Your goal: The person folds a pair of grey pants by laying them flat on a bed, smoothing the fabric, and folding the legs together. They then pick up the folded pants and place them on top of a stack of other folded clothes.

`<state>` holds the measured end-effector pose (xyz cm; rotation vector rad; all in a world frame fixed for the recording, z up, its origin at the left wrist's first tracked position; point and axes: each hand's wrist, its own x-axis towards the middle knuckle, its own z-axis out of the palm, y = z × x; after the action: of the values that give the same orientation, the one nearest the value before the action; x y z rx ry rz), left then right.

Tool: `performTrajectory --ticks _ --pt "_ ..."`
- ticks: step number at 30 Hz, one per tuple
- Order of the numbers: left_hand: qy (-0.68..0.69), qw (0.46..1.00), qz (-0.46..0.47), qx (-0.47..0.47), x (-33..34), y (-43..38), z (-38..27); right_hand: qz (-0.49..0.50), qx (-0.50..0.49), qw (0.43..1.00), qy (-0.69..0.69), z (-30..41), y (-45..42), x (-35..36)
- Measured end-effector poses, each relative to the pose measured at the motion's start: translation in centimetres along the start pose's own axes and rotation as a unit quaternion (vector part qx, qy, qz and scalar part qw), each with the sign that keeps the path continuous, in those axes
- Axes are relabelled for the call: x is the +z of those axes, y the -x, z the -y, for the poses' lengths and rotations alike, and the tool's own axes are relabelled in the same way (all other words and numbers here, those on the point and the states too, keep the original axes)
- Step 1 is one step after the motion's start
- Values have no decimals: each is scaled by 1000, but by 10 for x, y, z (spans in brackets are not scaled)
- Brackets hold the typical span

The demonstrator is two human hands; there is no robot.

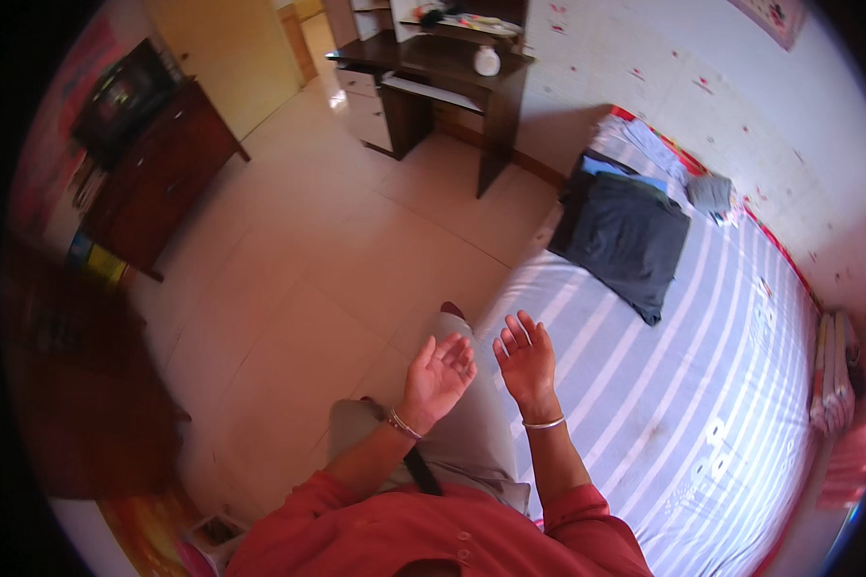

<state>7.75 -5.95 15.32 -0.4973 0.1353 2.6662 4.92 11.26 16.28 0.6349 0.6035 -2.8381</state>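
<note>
My left hand point(439, 379) is raised in front of my body, palm up, its fingers slightly curled and holding nothing. Beside it, my right hand point(527, 357) is also empty, palm up with fingers apart. Bracelets circle both wrists. Below the hands are my grey trousers point(469, 433). To the right stands a bed with a striped sheet point(620, 389). Dark folded clothing point(624, 231) lies on the bed, over a blue garment point(646, 179). Farther back is a small grey folded cloth point(709, 193). Neither hand touches the bed's clothing.
A dark desk point(447, 61) bearing a white container point(486, 61) stands against the far wall. At left, a reddish wooden cabinet point(166, 173) carries a dark television point(123, 97). Tiled floor point(296, 252) runs between cabinet and bed. A yellowish door point(224, 58) is at the back.
</note>
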Motion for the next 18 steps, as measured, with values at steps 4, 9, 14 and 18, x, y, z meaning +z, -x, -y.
performTrajectory --ticks 4,9,14,18 --pt "-31 999 -23 -31 -10 -25 20 -43 -17 999 -15 16 -2 -20" --pt "-92 991 -73 -64 -13 -56 51 -87 -39 995 -32 37 -4 -46" --pt "-111 985 -81 -103 -2 -87 77 -109 -57 991 -51 56 -9 -70" --pt "-120 980 -98 -123 0 -110 93 -122 -78 988 -47 70 -13 -89"
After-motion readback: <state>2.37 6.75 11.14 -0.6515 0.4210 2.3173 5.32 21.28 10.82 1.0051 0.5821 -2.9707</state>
